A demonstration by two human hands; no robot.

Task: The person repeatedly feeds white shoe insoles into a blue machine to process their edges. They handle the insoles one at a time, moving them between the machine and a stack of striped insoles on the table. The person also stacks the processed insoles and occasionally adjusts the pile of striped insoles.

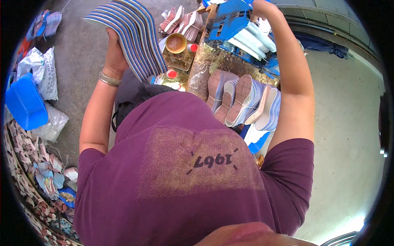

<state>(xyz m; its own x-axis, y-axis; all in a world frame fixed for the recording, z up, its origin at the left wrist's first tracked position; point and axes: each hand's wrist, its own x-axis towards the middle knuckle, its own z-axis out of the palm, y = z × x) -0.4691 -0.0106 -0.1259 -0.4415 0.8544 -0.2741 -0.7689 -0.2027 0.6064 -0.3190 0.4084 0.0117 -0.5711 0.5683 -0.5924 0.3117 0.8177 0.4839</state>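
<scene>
In my left hand (114,53) is a thick stack of insoles (131,37), with striped blue, white and brown edges, raised at the far left. My thumb presses along its near side; the other fingers are hidden behind the stack. At the far right, my right hand (264,9) is at the blue machine (230,20), which has pale rollers (256,41). The right fingers curl down beside the machine's upper part; whatever they grip is hidden. Tied bundles of insoles (244,100) stand on the worn bench (201,61) below the machine.
A brown bowl (176,43) and red-capped bottles (171,74) stand left of the bench. Bound bundles of striped pieces (182,22) lie beyond. Along the left are a blue tub (26,102), white bags (49,74) and piled scraps (30,151).
</scene>
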